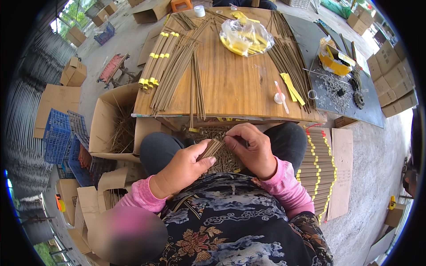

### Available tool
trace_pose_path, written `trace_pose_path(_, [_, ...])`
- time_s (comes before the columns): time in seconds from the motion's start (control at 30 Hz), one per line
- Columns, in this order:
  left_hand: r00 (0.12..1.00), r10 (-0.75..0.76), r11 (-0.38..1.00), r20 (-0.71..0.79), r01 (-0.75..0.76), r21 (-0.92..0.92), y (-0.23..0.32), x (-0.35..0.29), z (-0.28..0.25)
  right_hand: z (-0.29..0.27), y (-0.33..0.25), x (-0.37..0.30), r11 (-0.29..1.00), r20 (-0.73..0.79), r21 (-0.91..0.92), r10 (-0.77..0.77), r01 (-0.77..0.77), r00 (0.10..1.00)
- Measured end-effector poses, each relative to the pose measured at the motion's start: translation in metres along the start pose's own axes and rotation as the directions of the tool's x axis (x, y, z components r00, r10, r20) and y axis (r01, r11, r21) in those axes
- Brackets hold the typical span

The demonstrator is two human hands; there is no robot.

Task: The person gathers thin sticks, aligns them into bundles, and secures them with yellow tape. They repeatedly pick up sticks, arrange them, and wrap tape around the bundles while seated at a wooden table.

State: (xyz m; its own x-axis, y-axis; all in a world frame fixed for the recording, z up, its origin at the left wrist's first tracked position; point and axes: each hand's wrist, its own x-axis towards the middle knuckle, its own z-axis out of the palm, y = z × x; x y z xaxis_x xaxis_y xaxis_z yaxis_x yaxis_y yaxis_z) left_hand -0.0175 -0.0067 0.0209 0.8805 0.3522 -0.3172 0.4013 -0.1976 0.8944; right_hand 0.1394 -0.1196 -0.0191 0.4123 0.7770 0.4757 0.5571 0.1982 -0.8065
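Gathering a bundle of sticks (213, 148) seems to be the step in hand. It is clamped in the left hand (188, 163), on the near side of the table (222, 95). The right hand (256, 150) is held by its far end, fingertips bunched; whether anything is pinched cannot be told. Next, level ends and a steady left grip are likely called for.

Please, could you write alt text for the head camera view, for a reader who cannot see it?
A left hand grips a bundle of thin brown sticks, with the right hand close to its end. Ahead, a wooden table holds loose sticks, yellow-banded bundles and a clear bag of yellow strips.
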Motion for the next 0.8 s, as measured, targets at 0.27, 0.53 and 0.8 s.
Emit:
trace_pose_path(0.27, [0.952,-0.133,0.890,0.274,0.237,-0.390,0.001,0.004,-0.008,0.007,0.013,0.005,0.915,0.280,0.395,-0.201,0.078,0.939])
trace_pose_path(0.53, [0.919,-0.018,0.825,0.395,0.237,-0.513,-0.010,0.003,-0.013,-0.003,-0.001,0.005,0.681,0.518,0.586,0.102,-0.439,0.849])
trace_pose_path(0.8, [0.876,0.019,0.805,0.481,0.272,-0.528,-0.014,0.005,-0.020,-0.001,-0.003,0.004,0.645,0.520,0.620,0.088,-0.446,0.850])
